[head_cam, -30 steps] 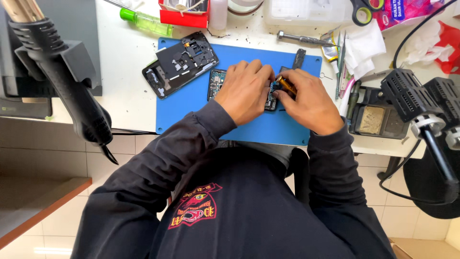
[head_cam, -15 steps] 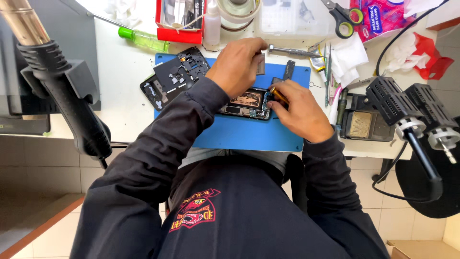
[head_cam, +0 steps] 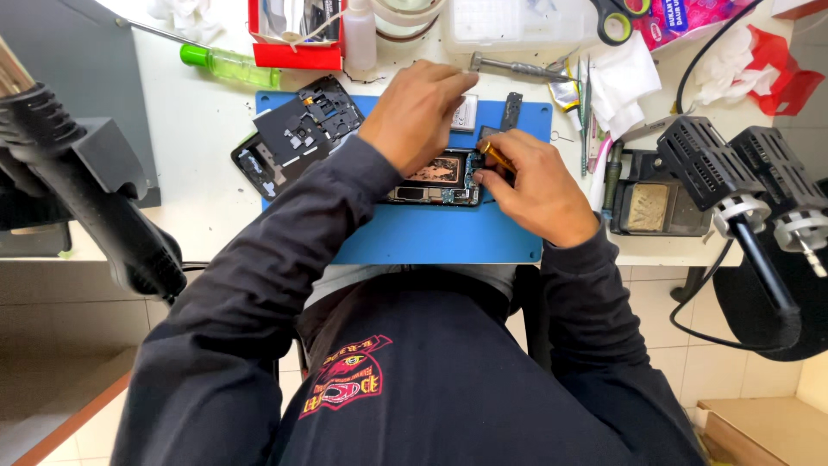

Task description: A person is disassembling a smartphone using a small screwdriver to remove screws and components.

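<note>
Left hand (head_cam: 420, 112) is pressing flat on the opened black phone (head_cam: 435, 179); right hand (head_cam: 535, 185) is pinching a yellow-handled tool (head_cam: 495, 154) over the blue rubber mat (head_cam: 431, 237).

Work mat (head_cam: 431, 237): matt blue, smooth, rubber-like. Opened phone (head_cam: 435, 179): bare metal shielding and glossy circuit parts; the tool (head_cam: 493, 154) in the right hand (head_cam: 539, 185) has a shiny yellow, plastic-looking handle. Far right, white tissue (head_cam: 625, 78) looks soft and crumpled; sleeves (head_cam: 285, 250) are matt dark cloth.
</note>
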